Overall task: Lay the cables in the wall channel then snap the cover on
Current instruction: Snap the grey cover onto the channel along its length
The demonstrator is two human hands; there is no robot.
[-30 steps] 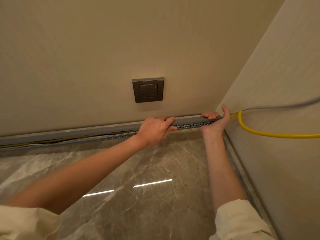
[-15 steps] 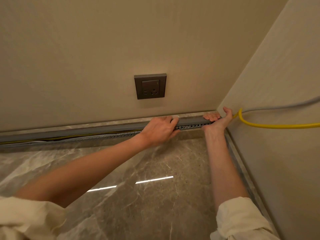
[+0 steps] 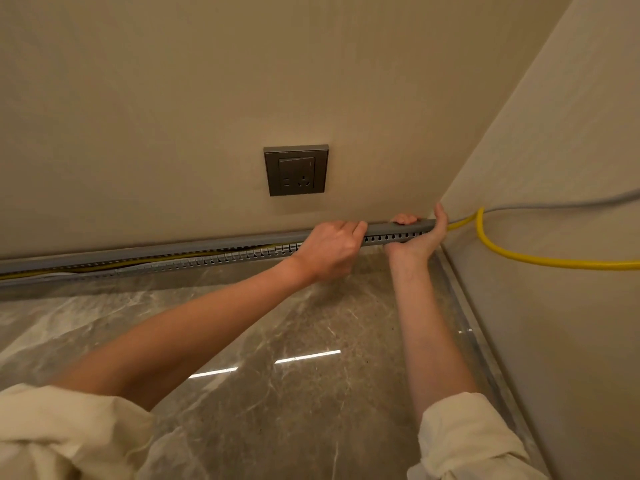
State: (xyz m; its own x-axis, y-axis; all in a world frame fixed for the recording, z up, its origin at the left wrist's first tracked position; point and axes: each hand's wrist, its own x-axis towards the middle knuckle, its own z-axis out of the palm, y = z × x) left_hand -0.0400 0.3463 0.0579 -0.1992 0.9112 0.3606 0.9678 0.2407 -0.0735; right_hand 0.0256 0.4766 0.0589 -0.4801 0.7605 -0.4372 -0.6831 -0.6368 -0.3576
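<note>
The cover (image 3: 394, 227) lies along the top of the channel (image 3: 214, 260) at the foot of the back wall (image 3: 207, 98), and it seems seated only at the corner end; further left a dark gap shows between the two, so the snapping looks part done. Inside that gap the yellow cable (image 3: 554, 262) and a grey cable (image 3: 554, 204) run along the channel, leaving it at the corner, where they loop out against the side wall (image 3: 571, 323). The right hand (image 3: 420, 237) clasps the very end of the cover, fingers over the top and thumb up beside the corner, probably to keep that end pinned where the cables push out. The left hand (image 3: 329, 251) grips cover and channel together just left of it, fingers curled over the top edge, apparently squeezing the next stretch shut. A socket (image 3: 296, 170) sits on the wall above the hands; a polished stone floor (image 3: 277, 393) lies below.
</note>
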